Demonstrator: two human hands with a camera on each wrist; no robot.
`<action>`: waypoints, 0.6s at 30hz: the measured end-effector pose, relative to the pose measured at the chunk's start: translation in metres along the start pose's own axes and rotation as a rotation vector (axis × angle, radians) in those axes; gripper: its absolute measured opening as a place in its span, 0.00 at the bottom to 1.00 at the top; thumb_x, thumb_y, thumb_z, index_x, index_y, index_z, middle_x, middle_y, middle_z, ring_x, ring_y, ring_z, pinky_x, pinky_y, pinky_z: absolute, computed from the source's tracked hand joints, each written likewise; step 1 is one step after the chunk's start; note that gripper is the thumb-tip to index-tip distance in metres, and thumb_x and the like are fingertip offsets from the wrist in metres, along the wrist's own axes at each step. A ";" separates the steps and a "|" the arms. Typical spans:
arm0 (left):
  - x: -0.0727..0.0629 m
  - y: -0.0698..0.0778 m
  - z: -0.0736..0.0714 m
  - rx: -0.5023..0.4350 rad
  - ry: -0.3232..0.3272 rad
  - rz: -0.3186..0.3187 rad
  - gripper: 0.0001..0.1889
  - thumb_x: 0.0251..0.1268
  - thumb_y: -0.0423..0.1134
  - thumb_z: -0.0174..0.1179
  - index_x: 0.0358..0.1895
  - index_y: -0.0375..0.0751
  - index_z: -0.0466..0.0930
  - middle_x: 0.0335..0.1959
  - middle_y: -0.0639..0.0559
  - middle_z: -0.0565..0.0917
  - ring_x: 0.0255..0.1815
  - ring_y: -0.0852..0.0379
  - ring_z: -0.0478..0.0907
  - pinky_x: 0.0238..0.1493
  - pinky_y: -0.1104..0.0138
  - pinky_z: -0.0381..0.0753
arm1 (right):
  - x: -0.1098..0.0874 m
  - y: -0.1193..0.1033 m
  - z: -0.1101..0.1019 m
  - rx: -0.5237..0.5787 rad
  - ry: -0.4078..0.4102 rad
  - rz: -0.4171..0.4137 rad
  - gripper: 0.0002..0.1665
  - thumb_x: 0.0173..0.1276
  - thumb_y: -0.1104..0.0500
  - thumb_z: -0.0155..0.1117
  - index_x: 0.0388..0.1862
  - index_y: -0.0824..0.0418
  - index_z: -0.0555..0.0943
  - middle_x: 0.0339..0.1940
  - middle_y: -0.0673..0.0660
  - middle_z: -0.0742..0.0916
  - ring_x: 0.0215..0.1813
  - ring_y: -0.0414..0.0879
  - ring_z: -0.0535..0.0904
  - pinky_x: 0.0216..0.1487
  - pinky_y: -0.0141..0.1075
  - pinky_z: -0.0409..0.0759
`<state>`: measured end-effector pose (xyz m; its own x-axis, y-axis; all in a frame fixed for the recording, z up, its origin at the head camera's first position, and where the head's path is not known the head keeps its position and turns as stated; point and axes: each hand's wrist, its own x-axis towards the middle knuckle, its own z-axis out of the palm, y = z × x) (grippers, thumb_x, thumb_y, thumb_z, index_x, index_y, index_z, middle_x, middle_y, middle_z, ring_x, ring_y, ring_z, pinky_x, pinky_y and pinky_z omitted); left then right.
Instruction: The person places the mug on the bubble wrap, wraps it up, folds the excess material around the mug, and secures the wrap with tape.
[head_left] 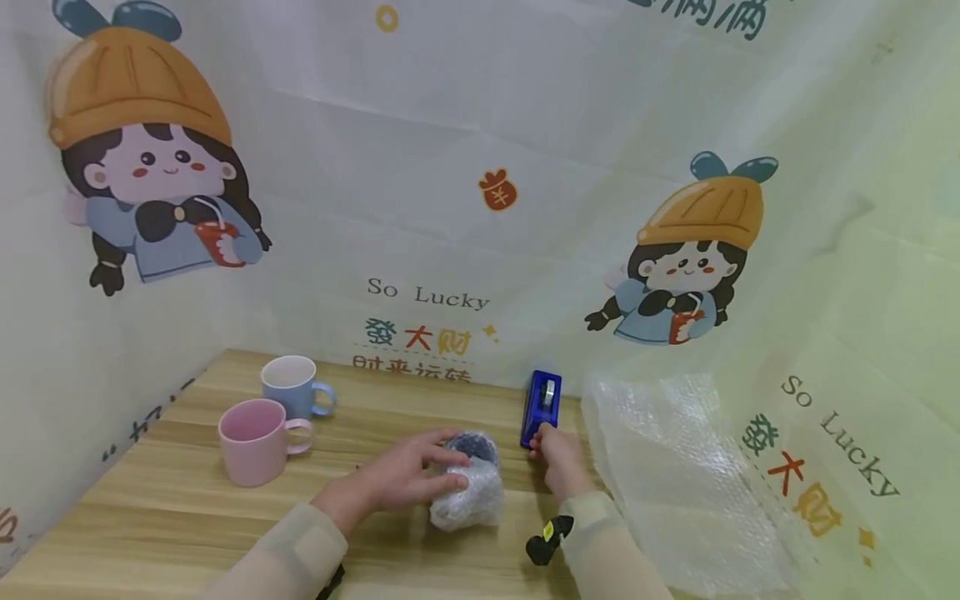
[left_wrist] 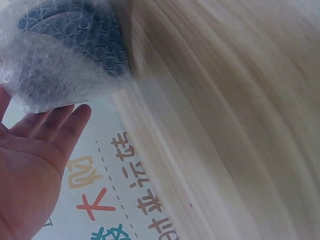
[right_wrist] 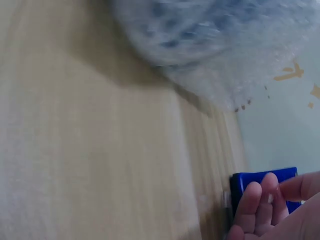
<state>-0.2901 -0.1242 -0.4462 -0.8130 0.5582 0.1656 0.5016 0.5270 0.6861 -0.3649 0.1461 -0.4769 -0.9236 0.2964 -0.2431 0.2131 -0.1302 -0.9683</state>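
Note:
A dark blue-grey cup wrapped in bubble wrap lies near the middle of the wooden table. My left hand rests against its left side, fingers fairly straight; in the left wrist view several fingers reach toward the wrap's edge. To the right, my right hand is at the near end of a blue tape dispenser. Its thumb and fingertips pinch a bit of clear tape, which shows faintly in the right wrist view beside the dispenser. The roll sits in the dispenser.
A pink mug and a light blue mug stand at the left. Sheets of bubble wrap cover the table's right side. A printed cloth hangs behind the table and along both sides.

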 end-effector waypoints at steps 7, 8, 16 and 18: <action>0.002 0.001 0.001 -0.008 -0.002 0.001 0.25 0.79 0.56 0.66 0.66 0.42 0.88 0.84 0.34 0.69 0.82 0.25 0.66 0.81 0.29 0.66 | 0.005 0.000 -0.007 -0.063 -0.037 0.055 0.09 0.75 0.69 0.54 0.35 0.63 0.80 0.21 0.47 0.83 0.21 0.33 0.78 0.25 0.22 0.80; 0.002 0.001 0.001 -0.007 -0.004 -0.001 0.25 0.79 0.56 0.66 0.67 0.42 0.88 0.84 0.34 0.69 0.83 0.25 0.66 0.81 0.29 0.66 | 0.006 0.000 -0.008 -0.075 -0.040 0.055 0.09 0.75 0.69 0.54 0.35 0.63 0.80 0.21 0.47 0.83 0.21 0.34 0.78 0.25 0.22 0.79; 0.003 0.003 0.002 -0.002 -0.007 0.007 0.25 0.80 0.56 0.65 0.67 0.43 0.88 0.84 0.35 0.69 0.82 0.25 0.67 0.79 0.29 0.67 | 0.009 -0.003 -0.013 -0.148 -0.084 0.075 0.10 0.73 0.70 0.53 0.32 0.64 0.80 0.19 0.48 0.82 0.18 0.33 0.76 0.23 0.22 0.76; 0.003 0.003 0.002 0.000 -0.009 0.008 0.25 0.80 0.57 0.64 0.67 0.44 0.88 0.84 0.34 0.69 0.82 0.24 0.67 0.79 0.28 0.67 | 0.009 -0.003 -0.013 -0.157 -0.089 0.068 0.10 0.73 0.70 0.53 0.32 0.64 0.80 0.19 0.47 0.82 0.18 0.33 0.76 0.23 0.22 0.76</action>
<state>-0.2905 -0.1199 -0.4449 -0.8064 0.5679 0.1648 0.5081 0.5228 0.6845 -0.3698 0.1615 -0.4768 -0.9284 0.2059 -0.3092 0.3168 0.0042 -0.9485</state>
